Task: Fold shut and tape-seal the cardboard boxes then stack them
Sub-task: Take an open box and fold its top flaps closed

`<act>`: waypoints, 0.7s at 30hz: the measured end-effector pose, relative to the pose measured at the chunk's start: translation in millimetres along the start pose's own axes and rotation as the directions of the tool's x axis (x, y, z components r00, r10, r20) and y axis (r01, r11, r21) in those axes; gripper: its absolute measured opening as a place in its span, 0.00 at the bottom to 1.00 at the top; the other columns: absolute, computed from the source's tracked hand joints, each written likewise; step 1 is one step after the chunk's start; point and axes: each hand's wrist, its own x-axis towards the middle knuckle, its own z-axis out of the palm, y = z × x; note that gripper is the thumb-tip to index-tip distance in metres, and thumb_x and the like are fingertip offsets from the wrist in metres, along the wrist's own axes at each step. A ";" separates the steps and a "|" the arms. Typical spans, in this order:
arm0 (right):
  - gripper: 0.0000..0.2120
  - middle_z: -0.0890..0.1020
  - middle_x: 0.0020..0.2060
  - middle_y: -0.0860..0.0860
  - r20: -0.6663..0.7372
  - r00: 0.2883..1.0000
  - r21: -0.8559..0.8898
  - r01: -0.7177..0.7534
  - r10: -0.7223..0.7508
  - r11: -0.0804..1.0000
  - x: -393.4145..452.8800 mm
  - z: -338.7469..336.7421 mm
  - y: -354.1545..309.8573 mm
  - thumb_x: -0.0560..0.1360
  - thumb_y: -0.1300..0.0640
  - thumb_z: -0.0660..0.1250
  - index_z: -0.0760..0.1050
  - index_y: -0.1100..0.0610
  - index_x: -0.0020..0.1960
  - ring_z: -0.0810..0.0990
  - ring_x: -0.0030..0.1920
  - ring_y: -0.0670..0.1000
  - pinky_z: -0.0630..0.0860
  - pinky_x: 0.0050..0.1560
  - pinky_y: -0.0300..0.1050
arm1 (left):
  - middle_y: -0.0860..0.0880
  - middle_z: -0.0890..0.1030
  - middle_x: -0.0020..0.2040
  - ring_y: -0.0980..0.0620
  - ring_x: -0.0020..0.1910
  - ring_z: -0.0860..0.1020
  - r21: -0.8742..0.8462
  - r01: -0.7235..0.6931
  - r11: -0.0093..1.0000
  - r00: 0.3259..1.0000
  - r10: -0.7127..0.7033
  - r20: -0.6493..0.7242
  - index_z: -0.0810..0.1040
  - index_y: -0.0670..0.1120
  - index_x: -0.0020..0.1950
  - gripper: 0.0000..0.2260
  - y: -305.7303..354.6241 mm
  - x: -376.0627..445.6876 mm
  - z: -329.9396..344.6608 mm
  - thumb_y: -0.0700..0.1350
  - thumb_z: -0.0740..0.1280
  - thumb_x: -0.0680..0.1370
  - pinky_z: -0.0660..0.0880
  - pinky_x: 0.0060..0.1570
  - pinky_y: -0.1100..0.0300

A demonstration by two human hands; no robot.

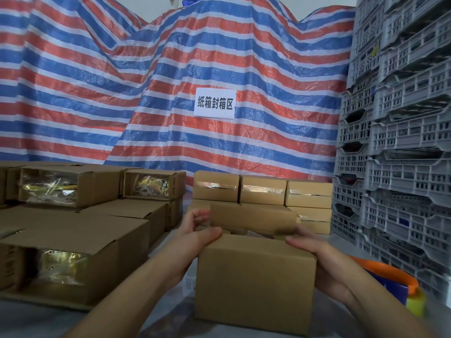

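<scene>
A small brown cardboard box stands in front of me on the grey table. Its far top flap is raised and tilting toward me, and the inside shows through the gap. My left hand grips the box's upper left corner, thumb on the near top edge, fingers on the flap. My right hand clasps the upper right corner and side. Behind it stands a stack of taped boxes. A tape dispenser with an orange and blue body lies at the right.
Open boxes with shiny gold packets inside are piled on the left. Grey plastic crates stand stacked high on the right. A striped red, white and blue tarp with a white sign hangs behind.
</scene>
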 end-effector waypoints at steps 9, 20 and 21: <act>0.31 0.84 0.57 0.59 -0.012 1.000 -0.004 -0.028 0.028 1.000 -0.5 -0.8 0.7 0.63 0.52 0.78 0.77 0.48 0.65 0.85 0.54 0.60 0.81 0.45 0.51 | 0.62 0.69 0.64 0.67 0.54 0.71 0.328 -0.101 0.939 0.958 0.002 0.288 0.58 0.61 0.76 0.43 33.2 26.8 -15.2 0.47 0.76 0.67 0.73 0.47 0.72; 0.22 0.84 0.57 0.58 -0.118 0.993 0.005 -0.002 0.003 1.000 -1.6 2.0 1.4 0.69 0.57 0.73 0.80 0.50 0.63 0.83 0.56 0.62 0.80 0.46 0.51 | 0.67 0.81 0.56 0.66 0.58 0.76 0.568 -0.256 0.782 0.966 0.186 0.178 0.85 0.59 0.49 0.06 15.3 15.6 -20.2 0.53 0.68 0.77 0.70 0.64 0.58; 0.21 0.84 0.57 0.58 -0.119 0.993 -0.007 0.000 -0.001 1.000 -1.7 1.9 1.7 0.70 0.57 0.73 0.80 0.50 0.62 0.83 0.56 0.62 0.80 0.47 0.52 | 0.67 0.81 0.54 0.67 0.56 0.77 0.547 -0.243 0.801 0.969 0.179 0.170 0.85 0.59 0.50 0.06 14.1 14.1 -19.7 0.53 0.68 0.78 0.71 0.63 0.59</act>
